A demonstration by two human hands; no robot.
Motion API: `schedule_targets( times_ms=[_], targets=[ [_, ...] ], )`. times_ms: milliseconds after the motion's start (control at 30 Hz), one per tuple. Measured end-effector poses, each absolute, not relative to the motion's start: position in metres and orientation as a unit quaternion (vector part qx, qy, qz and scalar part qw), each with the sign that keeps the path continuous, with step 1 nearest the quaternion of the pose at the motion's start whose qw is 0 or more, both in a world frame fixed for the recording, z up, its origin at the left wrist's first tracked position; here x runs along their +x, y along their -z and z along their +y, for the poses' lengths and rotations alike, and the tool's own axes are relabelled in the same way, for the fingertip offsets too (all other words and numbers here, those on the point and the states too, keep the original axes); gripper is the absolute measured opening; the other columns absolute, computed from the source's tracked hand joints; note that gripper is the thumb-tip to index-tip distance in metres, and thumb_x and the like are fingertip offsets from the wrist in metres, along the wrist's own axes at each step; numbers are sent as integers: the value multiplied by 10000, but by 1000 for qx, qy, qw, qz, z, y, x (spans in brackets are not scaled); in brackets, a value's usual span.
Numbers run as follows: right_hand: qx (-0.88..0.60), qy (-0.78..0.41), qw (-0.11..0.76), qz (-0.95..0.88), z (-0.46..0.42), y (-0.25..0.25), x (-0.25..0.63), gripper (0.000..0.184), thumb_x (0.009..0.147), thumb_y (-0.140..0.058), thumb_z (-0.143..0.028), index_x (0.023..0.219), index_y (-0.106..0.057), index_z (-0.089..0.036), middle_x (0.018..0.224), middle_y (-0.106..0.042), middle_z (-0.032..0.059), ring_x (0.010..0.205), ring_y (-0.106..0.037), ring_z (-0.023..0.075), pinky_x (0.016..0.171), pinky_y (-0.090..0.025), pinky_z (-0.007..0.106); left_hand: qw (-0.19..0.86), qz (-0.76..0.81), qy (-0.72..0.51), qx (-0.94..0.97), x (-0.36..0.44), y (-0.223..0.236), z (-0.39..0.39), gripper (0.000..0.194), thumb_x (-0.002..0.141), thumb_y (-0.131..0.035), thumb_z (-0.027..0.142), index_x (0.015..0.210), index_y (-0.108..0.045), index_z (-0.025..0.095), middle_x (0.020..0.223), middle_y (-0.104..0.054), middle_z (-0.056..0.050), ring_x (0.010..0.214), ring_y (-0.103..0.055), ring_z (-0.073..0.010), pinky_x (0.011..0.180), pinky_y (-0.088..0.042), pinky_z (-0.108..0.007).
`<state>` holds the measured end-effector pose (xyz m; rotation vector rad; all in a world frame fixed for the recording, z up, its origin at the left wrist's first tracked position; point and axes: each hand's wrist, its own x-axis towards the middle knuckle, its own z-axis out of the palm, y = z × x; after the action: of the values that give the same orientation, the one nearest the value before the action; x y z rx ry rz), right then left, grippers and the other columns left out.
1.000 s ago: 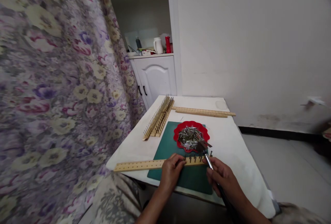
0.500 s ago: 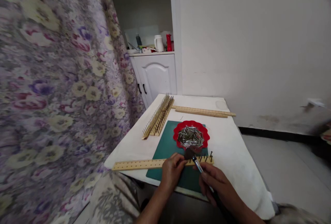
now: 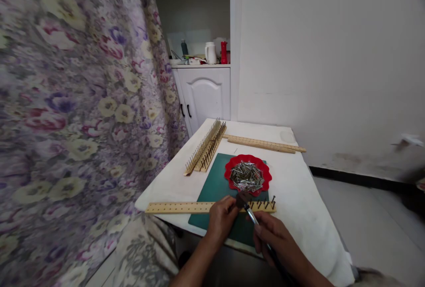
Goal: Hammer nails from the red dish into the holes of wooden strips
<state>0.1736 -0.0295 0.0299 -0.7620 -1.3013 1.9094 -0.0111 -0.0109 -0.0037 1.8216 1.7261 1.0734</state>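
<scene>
My right hand [image 3: 270, 234] is closed around the handle of a hammer [image 3: 250, 214], which has a metal shaft and a dark grip. The hammer's dark head is over a drilled wooden strip [image 3: 179, 208], right beside the fingertips of my left hand [image 3: 222, 216]. Those fingers are pinched together at the strip; what they hold is hidden behind them and the hammer head. Several dark nails [image 3: 266, 203] stand in the strip's right end, while its left part shows rows of bare holes. A green mat [image 3: 212, 181] lies partly under the strip.
Behind the strip sits a red scalloped dish [image 3: 268, 173] full of loose nails [image 3: 247, 176]. Two strips bristling with nails [image 3: 206, 147] lie at the left back of the white-covered table [image 3: 288, 216]. More wooden strips [image 3: 265, 143] lie across the back. A floral curtain [image 3: 99, 123] hangs left.
The view has shifted slightly, so the scene sits a little further right. The hammer head remains close to my left fingertips, and both hands keep nearly the same pose.
</scene>
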Motion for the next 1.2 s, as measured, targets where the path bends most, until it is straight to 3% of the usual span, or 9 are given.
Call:
schedule_targets(
  times_ms=[367,533,767,1200],
  targets=[
    [-306,-711,415,-478,-20,-29,195,245,893,-547,-349,1054,-547,-164,558,-607,-49,268,-398,5,295,-173,121,176,591,-365,697,-22,-3,-17,58,800,-601,224,842,-627,193,811,-617,-19,776,-576,-163,684,-414,-252],
    [-313,-686,463,-467,-7,-40,216,231,911,-527,-331,1074,-564,-172,591,-596,-46,286,-399,5,316,-202,135,112,598,-285,740,-45,-4,-21,299,727,-684,225,1019,-615,226,1074,-629,-63,997,-546,-248,847,-397,-366],
    [-320,-653,512,-456,3,-53,237,229,907,-535,-297,1107,-570,-192,610,-590,-47,310,-400,13,346,-241,152,113,612,-250,742,-45,0,-19,245,788,-604,201,1032,-613,218,1045,-648,-71,965,-558,-247,821,-400,-376],
    [-334,-651,510,-453,2,-55,236,287,887,-553,-347,1108,-571,-165,588,-577,-40,292,-374,36,343,-198,195,136,602,-281,735,-30,-11,-14,233,799,-595,245,1030,-606,221,1052,-639,-79,981,-564,-251,856,-423,-381]
  ],
)
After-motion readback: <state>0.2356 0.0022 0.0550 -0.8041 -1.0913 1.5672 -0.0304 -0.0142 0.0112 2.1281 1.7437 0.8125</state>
